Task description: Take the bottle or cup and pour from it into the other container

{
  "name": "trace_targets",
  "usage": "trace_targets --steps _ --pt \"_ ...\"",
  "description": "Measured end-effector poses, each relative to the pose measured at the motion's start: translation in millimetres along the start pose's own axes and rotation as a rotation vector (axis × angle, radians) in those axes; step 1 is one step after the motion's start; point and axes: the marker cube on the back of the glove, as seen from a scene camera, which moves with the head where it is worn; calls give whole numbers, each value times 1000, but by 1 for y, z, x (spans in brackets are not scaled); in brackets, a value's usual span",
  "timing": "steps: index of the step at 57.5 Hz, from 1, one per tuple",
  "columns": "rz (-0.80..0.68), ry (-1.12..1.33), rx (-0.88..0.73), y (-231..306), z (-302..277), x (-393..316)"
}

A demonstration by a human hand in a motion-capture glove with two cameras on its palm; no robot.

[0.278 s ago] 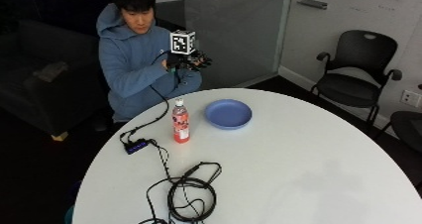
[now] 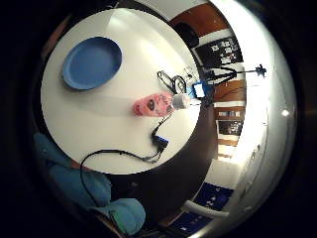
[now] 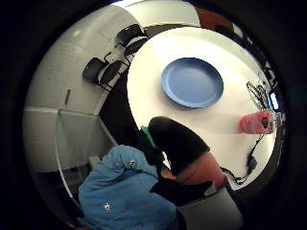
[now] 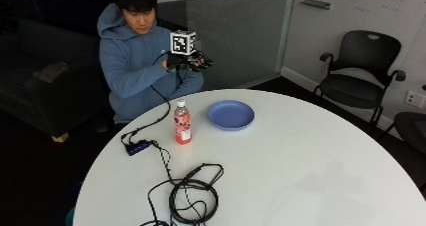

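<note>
Outside view: gloved right hand [image 4: 190, 61] raised at chest height, fingers loosely spread, holding nothing. Bottle [image 4: 182, 122] upright on the table [image 4: 319, 166], below and well apart from the hand; plate [image 4: 230, 114] just beside it.

Little-finger palm view: bottle [image 2: 157, 104], plate [image 2: 92, 62], both far beneath the palm.

Thumb palm view: gloved thumb [image 3: 175, 139] above table edge; plate [image 3: 192, 82] and bottle [image 3: 256, 122] beyond.

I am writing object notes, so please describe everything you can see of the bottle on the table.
The bottle is clear plastic with a white cap, a pink label and pinkish liquid inside. It stands upright and closed on the white round table, beside the blue plate but apart from it. Nothing holds it.
</note>
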Motion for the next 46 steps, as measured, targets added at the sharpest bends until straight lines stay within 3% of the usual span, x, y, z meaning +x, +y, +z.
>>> trace_targets --steps 4,30,46 --pt "150 -78 -3 -1 -1 -9" --pt "222 -74 47 37 -3 33" --pt "339 -75 58 78 -1 85"
